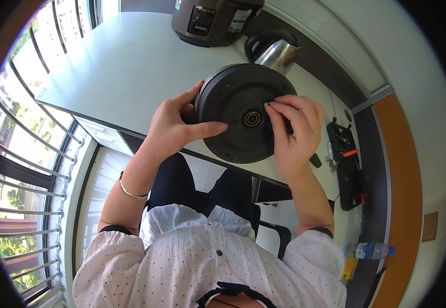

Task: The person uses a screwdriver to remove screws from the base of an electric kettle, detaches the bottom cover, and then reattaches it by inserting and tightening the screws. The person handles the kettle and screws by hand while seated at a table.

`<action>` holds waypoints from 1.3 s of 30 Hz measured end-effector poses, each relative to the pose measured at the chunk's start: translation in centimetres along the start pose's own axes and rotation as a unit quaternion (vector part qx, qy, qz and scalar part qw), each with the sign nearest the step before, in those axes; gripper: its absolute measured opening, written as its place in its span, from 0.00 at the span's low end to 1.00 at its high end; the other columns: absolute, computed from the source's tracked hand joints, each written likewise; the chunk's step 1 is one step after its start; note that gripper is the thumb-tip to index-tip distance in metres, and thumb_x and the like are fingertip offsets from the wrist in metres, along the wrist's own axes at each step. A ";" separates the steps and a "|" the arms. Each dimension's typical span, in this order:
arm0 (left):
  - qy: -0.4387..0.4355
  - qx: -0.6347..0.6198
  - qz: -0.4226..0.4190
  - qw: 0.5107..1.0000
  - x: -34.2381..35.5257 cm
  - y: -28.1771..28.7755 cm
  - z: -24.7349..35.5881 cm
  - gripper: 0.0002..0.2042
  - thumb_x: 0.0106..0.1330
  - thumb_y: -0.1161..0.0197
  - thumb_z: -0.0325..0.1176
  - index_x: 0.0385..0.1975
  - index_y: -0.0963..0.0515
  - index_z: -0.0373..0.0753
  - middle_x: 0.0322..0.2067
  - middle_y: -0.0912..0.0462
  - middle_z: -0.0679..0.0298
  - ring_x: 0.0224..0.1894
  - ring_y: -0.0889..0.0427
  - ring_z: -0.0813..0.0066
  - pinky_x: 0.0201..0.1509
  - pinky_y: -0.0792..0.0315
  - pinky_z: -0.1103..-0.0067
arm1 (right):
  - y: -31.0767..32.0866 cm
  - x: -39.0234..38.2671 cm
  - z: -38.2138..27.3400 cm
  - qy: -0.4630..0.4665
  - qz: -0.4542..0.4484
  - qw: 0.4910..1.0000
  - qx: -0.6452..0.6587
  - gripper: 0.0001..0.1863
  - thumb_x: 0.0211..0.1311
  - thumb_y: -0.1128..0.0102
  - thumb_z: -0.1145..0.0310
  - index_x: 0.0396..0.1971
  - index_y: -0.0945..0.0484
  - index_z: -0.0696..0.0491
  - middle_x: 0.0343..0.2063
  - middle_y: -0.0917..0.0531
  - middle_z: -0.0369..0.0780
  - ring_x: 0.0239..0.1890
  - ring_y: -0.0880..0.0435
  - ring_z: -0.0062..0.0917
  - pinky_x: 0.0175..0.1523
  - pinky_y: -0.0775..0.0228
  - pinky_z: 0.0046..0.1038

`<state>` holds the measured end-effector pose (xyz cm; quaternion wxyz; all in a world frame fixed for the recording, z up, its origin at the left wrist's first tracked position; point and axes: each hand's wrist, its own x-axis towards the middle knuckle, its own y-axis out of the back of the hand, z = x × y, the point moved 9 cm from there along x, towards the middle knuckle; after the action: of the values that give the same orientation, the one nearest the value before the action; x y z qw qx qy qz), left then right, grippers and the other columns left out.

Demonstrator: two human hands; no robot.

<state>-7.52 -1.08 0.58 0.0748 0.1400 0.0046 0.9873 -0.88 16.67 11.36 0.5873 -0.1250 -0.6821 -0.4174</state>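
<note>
A round appliance (238,141) is tipped so that its black underside faces me, with a brass-coloured ring connector in the middle. A strip of its silvery side wall shows at the upper left. My left hand (179,120) grips its left edge, thumb laid across the underside and fingers partly hidden behind the rim. With thumb and fingertips pinched together, my right hand (297,123) touches the underside just right of the connector. Whatever those fingertips hold, if anything, is too small to make out.
Behind the appliance stand a steel kettle (279,55) with a black handle and a brown electric cooker (212,23). To the right lie an open black tool case (347,164) and a dark handle (315,161). A plastic bottle (369,250) rests lower right; window bars line the left.
</note>
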 end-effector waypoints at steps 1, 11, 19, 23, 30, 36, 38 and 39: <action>0.002 -0.001 0.000 1.000 0.0 0.0 0.0 0.44 0.41 0.25 0.41 0.59 0.36 0.24 0.22 0.21 0.61 0.24 0.22 0.78 0.32 0.30 0.84 | 0.0 0.0 0.1 -0.003 0.005 1.000 0.001 0.09 0.42 0.31 0.77 0.26 0.19 0.54 0.31 0.21 0.35 0.38 0.28 0.31 0.45 0.38 0.29; 0.003 0.002 0.006 1.000 0.0 0.0 -0.1 0.44 0.41 0.26 0.41 0.59 0.36 0.24 0.23 0.21 0.60 0.24 0.22 0.77 0.33 0.29 0.84 | -0.6 -0.6 -1.1 0.071 0.025 0.995 -0.071 0.10 0.42 0.30 0.74 0.26 0.21 0.52 0.31 0.22 0.35 0.37 0.28 0.31 0.43 0.40 0.30; -0.002 0.006 0.005 1.000 -0.1 0.1 0.1 0.44 0.41 0.26 0.42 0.59 0.36 0.24 0.23 0.21 0.60 0.24 0.21 0.76 0.33 0.29 0.84 | -0.3 -0.2 -0.3 -0.003 0.012 0.999 -0.049 0.11 0.42 0.30 0.74 0.27 0.21 0.51 0.31 0.23 0.34 0.38 0.29 0.31 0.44 0.41 0.30; 0.001 0.009 0.003 1.000 0.0 0.1 -0.1 0.44 0.41 0.26 0.41 0.59 0.36 0.24 0.23 0.21 0.60 0.24 0.21 0.76 0.33 0.29 0.84 | -0.2 -0.2 -0.7 0.033 0.007 0.998 -0.057 0.11 0.41 0.29 0.75 0.27 0.20 0.50 0.31 0.23 0.33 0.38 0.29 0.30 0.44 0.41 0.30; 0.003 -0.005 0.005 1.000 -0.1 -0.1 0.1 0.44 0.42 0.26 0.40 0.60 0.37 0.25 0.24 0.20 0.59 0.25 0.21 0.76 0.34 0.28 0.83 | -0.4 -0.2 -1.6 0.069 0.029 0.991 -0.109 0.11 0.41 0.29 0.73 0.27 0.20 0.50 0.31 0.24 0.33 0.37 0.29 0.30 0.43 0.42 0.31; -0.003 -0.003 0.004 1.000 -0.1 -0.2 0.2 0.44 0.42 0.26 0.40 0.60 0.37 0.25 0.24 0.20 0.59 0.26 0.21 0.77 0.34 0.29 0.83 | -0.4 -0.5 -0.7 0.026 0.039 0.996 -0.082 0.11 0.41 0.29 0.72 0.28 0.20 0.50 0.31 0.24 0.33 0.37 0.29 0.30 0.44 0.42 0.31; -0.002 -0.001 0.005 1.000 -0.1 -0.1 0.0 0.44 0.42 0.26 0.40 0.60 0.37 0.25 0.24 0.20 0.59 0.25 0.21 0.77 0.34 0.29 0.83 | -0.3 -0.4 0.0 -0.009 0.046 0.997 -0.064 0.11 0.41 0.28 0.72 0.27 0.20 0.50 0.31 0.23 0.33 0.37 0.29 0.30 0.44 0.42 0.31; -0.001 -0.002 0.005 1.000 -0.1 -0.1 0.0 0.44 0.42 0.26 0.40 0.60 0.37 0.25 0.24 0.20 0.59 0.25 0.21 0.78 0.34 0.29 0.83 | -0.3 -0.4 0.0 -0.004 0.040 0.997 -0.059 0.12 0.41 0.28 0.71 0.28 0.20 0.49 0.31 0.23 0.33 0.37 0.29 0.30 0.44 0.42 0.31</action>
<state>-7.38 -1.00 0.53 0.0702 0.1413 0.0023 0.9875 -0.98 16.58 10.83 0.5923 -0.1883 -0.6534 -0.4322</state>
